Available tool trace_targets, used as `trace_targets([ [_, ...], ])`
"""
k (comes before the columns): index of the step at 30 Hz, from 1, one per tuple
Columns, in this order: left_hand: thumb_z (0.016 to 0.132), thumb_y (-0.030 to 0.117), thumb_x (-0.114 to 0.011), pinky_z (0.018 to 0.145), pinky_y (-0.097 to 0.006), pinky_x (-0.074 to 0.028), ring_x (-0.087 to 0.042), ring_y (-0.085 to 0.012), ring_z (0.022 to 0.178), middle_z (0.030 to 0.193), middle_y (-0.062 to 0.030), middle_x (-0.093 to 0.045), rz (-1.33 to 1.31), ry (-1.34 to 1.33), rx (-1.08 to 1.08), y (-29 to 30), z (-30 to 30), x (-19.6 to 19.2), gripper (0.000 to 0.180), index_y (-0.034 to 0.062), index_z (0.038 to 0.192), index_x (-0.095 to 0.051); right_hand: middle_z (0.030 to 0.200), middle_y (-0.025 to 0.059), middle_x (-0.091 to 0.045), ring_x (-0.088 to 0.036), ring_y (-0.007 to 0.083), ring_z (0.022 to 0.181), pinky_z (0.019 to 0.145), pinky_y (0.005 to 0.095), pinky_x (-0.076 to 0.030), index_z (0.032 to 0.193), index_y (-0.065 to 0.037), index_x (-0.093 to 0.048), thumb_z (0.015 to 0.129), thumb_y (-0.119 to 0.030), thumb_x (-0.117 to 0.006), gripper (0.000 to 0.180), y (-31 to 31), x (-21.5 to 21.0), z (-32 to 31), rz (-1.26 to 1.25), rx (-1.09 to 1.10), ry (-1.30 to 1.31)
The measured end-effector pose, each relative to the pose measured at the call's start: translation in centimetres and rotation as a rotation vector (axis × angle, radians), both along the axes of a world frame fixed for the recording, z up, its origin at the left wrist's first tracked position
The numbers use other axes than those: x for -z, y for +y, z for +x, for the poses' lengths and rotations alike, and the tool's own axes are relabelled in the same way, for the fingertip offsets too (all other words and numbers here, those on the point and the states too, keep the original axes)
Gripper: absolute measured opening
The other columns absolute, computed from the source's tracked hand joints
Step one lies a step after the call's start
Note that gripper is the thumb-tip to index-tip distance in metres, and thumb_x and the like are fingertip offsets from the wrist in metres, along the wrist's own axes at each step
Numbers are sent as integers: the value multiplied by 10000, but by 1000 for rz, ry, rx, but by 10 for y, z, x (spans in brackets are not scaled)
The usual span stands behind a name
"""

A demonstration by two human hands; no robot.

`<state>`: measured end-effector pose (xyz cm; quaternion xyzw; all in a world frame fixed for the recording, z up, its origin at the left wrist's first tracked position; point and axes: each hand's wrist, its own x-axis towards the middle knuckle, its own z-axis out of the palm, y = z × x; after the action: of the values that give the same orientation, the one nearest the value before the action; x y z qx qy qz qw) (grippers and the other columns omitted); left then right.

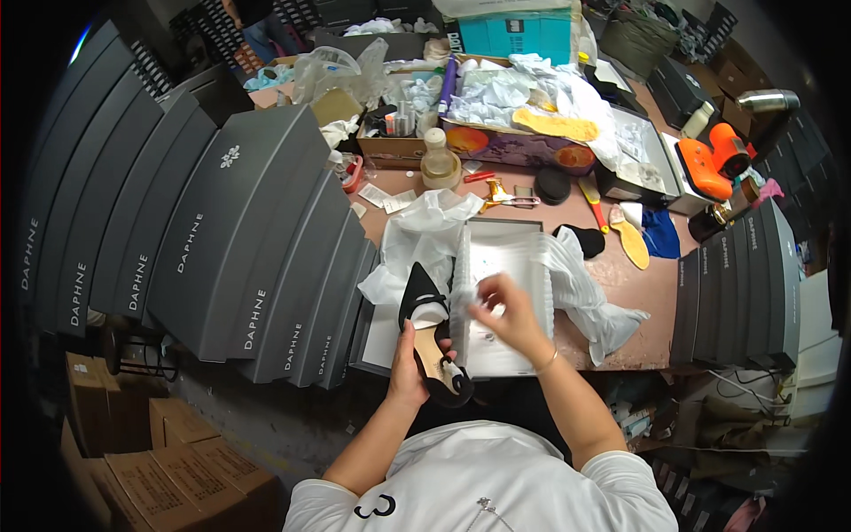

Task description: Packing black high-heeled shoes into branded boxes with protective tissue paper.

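Observation:
My left hand (pixel 407 365) is wrapped round a black pointed-toe shoe (pixel 419 289), its toe aimed away from me. White padding shows inside the front of the shoe, and the insole is tan. To the right, my right hand (pixel 516 321) hangs over an open shoe box (pixel 505 224), slightly smeared by motion. Its fingers are pinched together at the left edge of the white foam liner (pixel 519 257); what they hold is too small or blurred to tell. White tissue paper (pixel 425 226) spills out left of the box, and more tissue (pixel 589 306) drapes over its right side.
Grey shoe boxes (pixel 239 230) are stacked high on the left, with another stack (pixel 740 288) at the right. Behind the work stand a glue-stained jar (pixel 439 164), a printed carton (pixel 523 146) full of tissue, a yellow-handled brush (pixel 595 204) and an orange tape dispenser (pixel 705 168).

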<state>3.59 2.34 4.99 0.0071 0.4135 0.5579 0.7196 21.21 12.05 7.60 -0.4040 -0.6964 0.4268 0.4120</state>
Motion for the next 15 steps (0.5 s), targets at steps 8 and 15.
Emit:
trace_targets([
  [8,995,371,-467,698,-314,-535,-629,-184,825,997,-95,-587,175,280,98,-7,21,-11,367,85,1216,-409,984,64,-564,-525,257,927,770,366,-414,967,-94,-535,689,-145,-704,329,-27,3,-18,571,-157,-362],
  [15,1006,443,-381,550,-266,-520,-620,-168,604,777,-98,-614,93,254,256,-27,32,-29,385,84,1123,-458,1267,209,-526,-532,308,1165,976,353,-422,1462,-31,-240,668,-232,-849,1021,-37,4,-3,-198,-180,76],
])
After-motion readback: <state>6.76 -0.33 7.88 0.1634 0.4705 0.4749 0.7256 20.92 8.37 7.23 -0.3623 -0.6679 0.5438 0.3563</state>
